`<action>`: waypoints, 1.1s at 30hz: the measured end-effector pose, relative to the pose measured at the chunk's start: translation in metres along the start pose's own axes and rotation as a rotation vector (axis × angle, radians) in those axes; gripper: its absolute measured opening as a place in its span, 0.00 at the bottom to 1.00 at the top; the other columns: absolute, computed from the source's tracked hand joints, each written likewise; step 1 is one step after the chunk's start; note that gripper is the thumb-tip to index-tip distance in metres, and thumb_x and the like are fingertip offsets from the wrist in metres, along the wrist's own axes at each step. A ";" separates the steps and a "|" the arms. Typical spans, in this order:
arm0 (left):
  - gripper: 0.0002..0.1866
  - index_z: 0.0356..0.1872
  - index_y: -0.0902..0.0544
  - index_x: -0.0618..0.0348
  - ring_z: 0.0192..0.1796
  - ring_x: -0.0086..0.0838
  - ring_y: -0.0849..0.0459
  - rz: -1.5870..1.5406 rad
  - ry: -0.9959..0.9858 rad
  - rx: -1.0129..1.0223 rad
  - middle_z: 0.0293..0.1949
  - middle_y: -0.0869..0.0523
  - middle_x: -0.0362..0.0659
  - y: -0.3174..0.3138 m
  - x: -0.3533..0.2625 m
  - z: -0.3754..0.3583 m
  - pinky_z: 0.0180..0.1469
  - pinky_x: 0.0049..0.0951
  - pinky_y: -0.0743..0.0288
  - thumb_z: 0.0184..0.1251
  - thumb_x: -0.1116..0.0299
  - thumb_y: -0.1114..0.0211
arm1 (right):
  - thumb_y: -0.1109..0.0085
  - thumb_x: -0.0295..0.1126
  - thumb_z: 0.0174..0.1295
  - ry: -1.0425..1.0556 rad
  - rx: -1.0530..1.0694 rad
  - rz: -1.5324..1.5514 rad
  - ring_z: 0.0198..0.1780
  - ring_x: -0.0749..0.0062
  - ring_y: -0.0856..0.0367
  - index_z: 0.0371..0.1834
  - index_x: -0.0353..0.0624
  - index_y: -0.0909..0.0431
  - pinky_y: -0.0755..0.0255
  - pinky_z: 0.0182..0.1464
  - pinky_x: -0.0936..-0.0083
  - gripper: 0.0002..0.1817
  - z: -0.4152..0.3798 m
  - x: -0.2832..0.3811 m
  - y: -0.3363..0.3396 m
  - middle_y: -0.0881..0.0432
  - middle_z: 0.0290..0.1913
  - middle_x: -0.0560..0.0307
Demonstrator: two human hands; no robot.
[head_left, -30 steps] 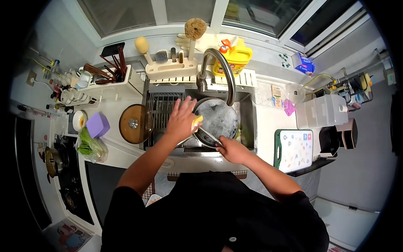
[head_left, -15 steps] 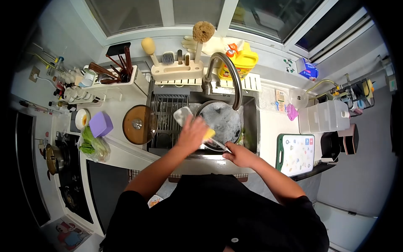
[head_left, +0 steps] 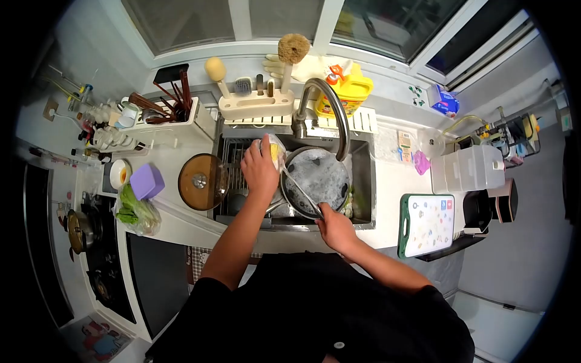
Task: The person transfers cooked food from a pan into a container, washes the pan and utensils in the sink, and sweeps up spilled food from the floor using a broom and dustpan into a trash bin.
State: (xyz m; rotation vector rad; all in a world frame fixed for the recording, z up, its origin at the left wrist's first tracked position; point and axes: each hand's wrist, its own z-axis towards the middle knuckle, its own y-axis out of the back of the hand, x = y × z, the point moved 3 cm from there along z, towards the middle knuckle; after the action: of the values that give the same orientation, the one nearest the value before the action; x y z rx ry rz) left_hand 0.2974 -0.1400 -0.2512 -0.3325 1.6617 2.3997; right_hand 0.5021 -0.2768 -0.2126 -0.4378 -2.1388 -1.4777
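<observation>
the utensil (head_left: 299, 189) was held slantwise over the left side of the pot (head_left: 295, 198), within the right part of the sink (head_left: 363, 181). the right hand (head_left: 334, 227), at the sink's front edge, had its fingers wrapped around the handle. the left hand (head_left: 260, 169), over the sink's left part, had its fingers curled around the sponge (head_left: 275, 153) at the utensil's far end; the fingertips were partly hidden, so their pressure could not be told.

hazards:
- slipping: a wet, soapy handle could have turned in the right fingers under a hard rub, dropping the utensil into the suds (head_left: 318, 175).
- sponge loss: a pull past the utensil's end could have freed the sponge into the sink.
- splashing: a sudden release could have flicked foam over the sink's front edge.
- knocking: a wide swing could have struck the faucet (head_left: 347, 130), which arched over the sink from behind.

surface: the table (head_left: 385, 181) was pale and enclosed the sink. the lid (head_left: 192, 187) lay left of the sink, the board (head_left: 430, 221) right of it. the brush holder (head_left: 260, 104) and the yellow jug (head_left: 351, 91) stood behind it.

room: this was a kitchen, with a window (head_left: 181, 24) behind the sink and a stove (head_left: 106, 266) far to its left.
</observation>
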 end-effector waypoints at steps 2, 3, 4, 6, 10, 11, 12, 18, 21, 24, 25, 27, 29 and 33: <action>0.30 0.69 0.30 0.50 0.58 0.44 0.21 -0.014 0.068 0.082 0.57 0.22 0.49 -0.014 0.016 0.010 0.59 0.47 0.30 0.66 0.62 0.35 | 0.43 0.32 0.67 -0.016 0.007 -0.003 0.37 0.33 0.18 0.57 0.39 0.35 0.26 0.40 0.43 0.19 -0.003 -0.003 0.001 0.17 0.33 0.34; 0.26 0.66 0.27 0.50 0.54 0.41 0.17 -0.024 0.145 0.161 0.53 0.19 0.47 -0.021 0.026 0.014 0.57 0.43 0.28 0.66 0.65 0.37 | 0.43 0.32 0.67 -0.013 0.018 0.008 0.37 0.33 0.18 0.57 0.39 0.35 0.27 0.40 0.43 0.19 -0.006 -0.004 0.000 0.17 0.33 0.33; 0.23 0.61 0.25 0.50 0.46 0.40 0.14 -0.027 0.061 0.044 0.45 0.18 0.45 -0.022 0.028 0.015 0.54 0.45 0.25 0.63 0.72 0.39 | 0.43 0.32 0.67 -0.008 0.031 0.018 0.37 0.33 0.18 0.58 0.39 0.35 0.27 0.40 0.43 0.19 -0.008 -0.005 -0.001 0.17 0.33 0.33; 0.25 0.63 0.26 0.51 0.52 0.41 0.16 -0.120 0.125 0.119 0.49 0.18 0.47 -0.025 0.030 0.013 0.59 0.47 0.28 0.62 0.71 0.37 | 0.42 0.32 0.67 -0.008 0.035 0.028 0.38 0.33 0.18 0.58 0.39 0.35 0.27 0.40 0.43 0.20 -0.010 -0.006 0.003 0.17 0.33 0.33; 0.33 0.67 0.29 0.57 0.71 0.44 0.29 -0.059 -0.076 0.009 0.64 0.24 0.51 -0.007 0.003 0.006 0.75 0.52 0.44 0.59 0.67 0.32 | 0.42 0.32 0.67 -0.026 0.105 0.081 0.38 0.32 0.19 0.60 0.39 0.35 0.28 0.41 0.42 0.21 -0.009 -0.011 0.002 0.18 0.33 0.32; 0.38 0.70 0.32 0.61 0.79 0.45 0.43 -0.003 -0.174 0.173 0.73 0.33 0.52 -0.007 -0.011 -0.005 0.80 0.55 0.57 0.58 0.61 0.29 | 0.42 0.32 0.67 -0.026 0.102 0.077 0.38 0.32 0.19 0.60 0.39 0.35 0.28 0.41 0.42 0.21 -0.008 -0.014 0.003 0.18 0.33 0.32; 0.39 0.71 0.32 0.60 0.79 0.46 0.43 -0.089 -0.242 0.192 0.74 0.34 0.52 -0.014 -0.013 -0.019 0.79 0.55 0.57 0.58 0.61 0.29 | 0.42 0.33 0.67 0.004 0.108 0.097 0.38 0.33 0.19 0.60 0.39 0.35 0.28 0.41 0.42 0.21 -0.008 -0.015 0.003 0.18 0.33 0.32; 0.43 0.77 0.40 0.46 0.70 0.47 0.30 0.011 -0.238 0.201 0.74 0.39 0.54 -0.010 0.010 -0.012 0.70 0.51 0.37 0.62 0.58 0.29 | 0.43 0.32 0.68 0.007 0.125 0.028 0.39 0.33 0.19 0.59 0.38 0.35 0.28 0.41 0.43 0.20 -0.013 -0.008 0.003 0.17 0.36 0.33; 0.38 0.73 0.34 0.44 0.61 0.48 0.21 -0.161 0.164 0.433 0.72 0.35 0.54 -0.014 0.020 -0.004 0.56 0.47 0.23 0.61 0.54 0.30 | 0.43 0.32 0.68 0.035 0.084 0.005 0.39 0.34 0.18 0.59 0.37 0.35 0.27 0.41 0.43 0.20 -0.010 -0.007 0.006 0.17 0.36 0.33; 0.30 0.65 0.28 0.48 0.47 0.51 0.13 -0.183 0.244 0.356 0.55 0.18 0.54 -0.038 0.038 -0.005 0.43 0.50 0.21 0.64 0.56 0.30 | 0.43 0.32 0.67 0.049 0.075 -0.023 0.39 0.34 0.18 0.59 0.37 0.35 0.27 0.41 0.43 0.20 -0.016 -0.014 0.004 0.17 0.36 0.33; 0.27 0.62 0.27 0.50 0.44 0.52 0.12 -0.207 0.353 0.394 0.47 0.14 0.54 -0.042 0.042 -0.004 0.42 0.51 0.21 0.64 0.57 0.30 | 0.43 0.32 0.67 0.040 0.095 -0.040 0.39 0.34 0.18 0.59 0.37 0.35 0.27 0.41 0.43 0.21 -0.018 -0.015 0.004 0.17 0.36 0.33; 0.26 0.61 0.26 0.50 0.42 0.52 0.12 -0.314 0.397 0.286 0.41 0.13 0.53 -0.046 0.045 -0.006 0.41 0.52 0.21 0.65 0.56 0.30 | 0.43 0.32 0.68 0.034 0.103 -0.024 0.39 0.34 0.18 0.59 0.38 0.35 0.27 0.41 0.43 0.21 -0.019 -0.015 0.008 0.17 0.36 0.33; 0.25 0.60 0.26 0.51 0.40 0.52 0.12 -0.416 0.432 0.179 0.35 0.12 0.53 -0.047 0.049 -0.007 0.41 0.52 0.21 0.66 0.56 0.30 | 0.43 0.32 0.68 0.026 0.104 -0.001 0.39 0.34 0.18 0.60 0.38 0.35 0.27 0.41 0.43 0.21 -0.019 -0.015 0.005 0.17 0.36 0.33; 0.34 0.74 0.37 0.53 0.61 0.57 0.24 -0.539 0.243 0.318 0.64 0.30 0.62 -0.035 0.020 -0.018 0.62 0.43 0.28 0.71 0.58 0.35 | 0.44 0.33 0.69 0.003 0.100 0.016 0.39 0.33 0.18 0.60 0.38 0.35 0.27 0.42 0.43 0.20 -0.017 -0.015 0.002 0.17 0.36 0.32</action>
State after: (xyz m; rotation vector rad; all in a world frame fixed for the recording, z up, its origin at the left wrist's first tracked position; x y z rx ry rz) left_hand 0.2897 -0.1439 -0.2942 -0.9095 1.7331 1.7295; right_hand 0.5198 -0.2918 -0.2147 -0.4157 -2.1907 -1.3550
